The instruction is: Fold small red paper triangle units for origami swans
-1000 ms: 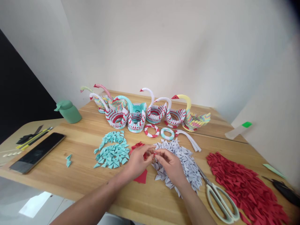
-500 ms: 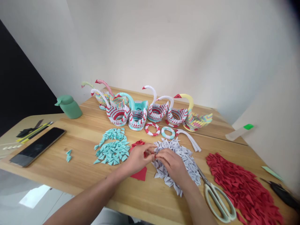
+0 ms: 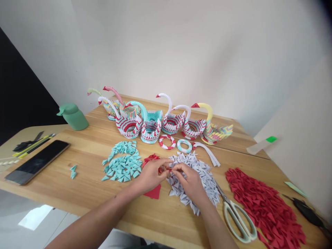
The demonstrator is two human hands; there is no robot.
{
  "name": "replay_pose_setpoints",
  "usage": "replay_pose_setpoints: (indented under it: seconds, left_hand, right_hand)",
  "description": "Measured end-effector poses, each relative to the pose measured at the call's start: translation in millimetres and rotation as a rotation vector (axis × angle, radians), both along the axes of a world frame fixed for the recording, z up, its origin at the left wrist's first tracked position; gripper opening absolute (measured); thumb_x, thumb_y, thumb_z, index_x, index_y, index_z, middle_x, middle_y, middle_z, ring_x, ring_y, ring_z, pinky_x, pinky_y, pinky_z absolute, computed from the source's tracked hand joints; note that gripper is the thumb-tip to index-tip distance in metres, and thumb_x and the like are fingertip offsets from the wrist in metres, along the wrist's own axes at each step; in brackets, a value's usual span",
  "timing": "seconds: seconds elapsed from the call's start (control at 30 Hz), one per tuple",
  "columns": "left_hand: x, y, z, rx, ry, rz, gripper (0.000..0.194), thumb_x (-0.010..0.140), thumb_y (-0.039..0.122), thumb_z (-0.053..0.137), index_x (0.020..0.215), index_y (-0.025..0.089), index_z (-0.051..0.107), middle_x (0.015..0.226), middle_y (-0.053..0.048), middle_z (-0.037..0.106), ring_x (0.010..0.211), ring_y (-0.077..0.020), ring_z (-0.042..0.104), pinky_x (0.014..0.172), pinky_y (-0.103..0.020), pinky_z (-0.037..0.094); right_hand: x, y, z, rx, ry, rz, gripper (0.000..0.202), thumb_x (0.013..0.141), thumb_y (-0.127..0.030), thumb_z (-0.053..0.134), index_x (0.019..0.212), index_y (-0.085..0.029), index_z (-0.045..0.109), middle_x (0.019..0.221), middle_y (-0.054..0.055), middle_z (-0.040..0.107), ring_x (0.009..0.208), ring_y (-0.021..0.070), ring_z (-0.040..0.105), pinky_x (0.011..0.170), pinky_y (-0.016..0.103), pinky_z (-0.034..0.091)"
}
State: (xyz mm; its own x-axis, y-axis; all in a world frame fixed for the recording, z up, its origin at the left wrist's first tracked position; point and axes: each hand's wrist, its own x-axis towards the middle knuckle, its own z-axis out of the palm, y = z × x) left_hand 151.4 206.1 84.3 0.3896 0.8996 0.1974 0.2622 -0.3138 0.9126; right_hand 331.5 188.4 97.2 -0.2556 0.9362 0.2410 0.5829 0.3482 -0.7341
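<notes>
The left hand (image 3: 151,175) and right hand (image 3: 190,181) meet over the desk (image 3: 85,193), between the small red heap (image 3: 150,159) and the pale purple heap (image 3: 197,173); the fingers of both are pinched nearly closed on one small red piece (image 3: 170,169), mostly hidden by them; the left hand blocks part of the small red heap and touches or covers the edge of one red paper (image 3: 153,192), I cannot tell which.

Two rings (image 3: 184,146) and one loose white neck (image 3: 207,151) lie in front of seven upright swan necks (image 3: 209,110); there is one blue-green heap (image 3: 123,164), with two blue-green bits (image 3: 73,171) apart; one big red heap (image 3: 261,204) lies beside one pair of scissors (image 3: 238,216); one phone (image 3: 37,162) and one green pot (image 3: 75,117) sit left.
</notes>
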Motion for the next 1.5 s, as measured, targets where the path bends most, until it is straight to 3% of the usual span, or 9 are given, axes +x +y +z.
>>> replay_pose_setpoints:
  seconds: [0.47, 0.77, 1.03, 1.5]
  left_hand:
    - [5, -6, -1.2, 0.226, 0.130, 0.159, 0.038, 0.081, 0.014, 0.058, 0.118, 0.022, 0.061, 0.103, -0.005, 0.070, 0.090, -0.0196, 0.063, 0.085, -0.032, 0.048]
    - [8, -9, -3.6, 0.493, 0.269, 0.199, 0.032, 0.085, 0.015, 0.056, 0.117, 0.023, 0.061, 0.106, -0.008, 0.069, 0.098, -0.0226, 0.063, 0.087, -0.036, 0.047]
    - [8, -8, -4.5, 0.444, 0.254, 0.222, 0.033, 0.085, 0.015, 0.057, 0.117, 0.023, 0.061, 0.103, -0.007, 0.070, 0.093, -0.0222, 0.063, 0.082, -0.035, 0.047]
    - [12, -11, -6.8, 0.602, 0.272, 0.235, 0.030, 0.088, 0.018, 0.056, 0.118, 0.019, 0.060, 0.103, -0.010, 0.070, 0.095, -0.0227, 0.063, 0.084, -0.036, 0.047]
  right_hand:
    - [-7, -1, -9.1, -0.153, 0.274, -0.115, 0.014, 0.084, -0.032, 0.058, 0.090, -0.020, 0.064, 0.079, 0.002, 0.068, 0.070, 0.0168, 0.061, 0.067, 0.027, 0.047]
    - [-9, 1, -14.6, -0.271, 0.529, -0.136, 0.023, 0.079, -0.040, 0.068, 0.088, -0.019, 0.066, 0.076, 0.002, 0.068, 0.069, 0.0161, 0.062, 0.066, 0.027, 0.050]
    - [-6, 3, -15.6, -0.298, 0.580, -0.121, 0.026, 0.078, -0.042, 0.069, 0.090, -0.019, 0.070, 0.076, 0.003, 0.070, 0.070, 0.0168, 0.064, 0.068, 0.029, 0.052]
    - [-11, 1, -12.5, -0.262, 0.594, -0.149, 0.020, 0.080, -0.037, 0.065, 0.089, -0.019, 0.067, 0.081, 0.003, 0.069, 0.074, 0.0172, 0.062, 0.070, 0.028, 0.050]
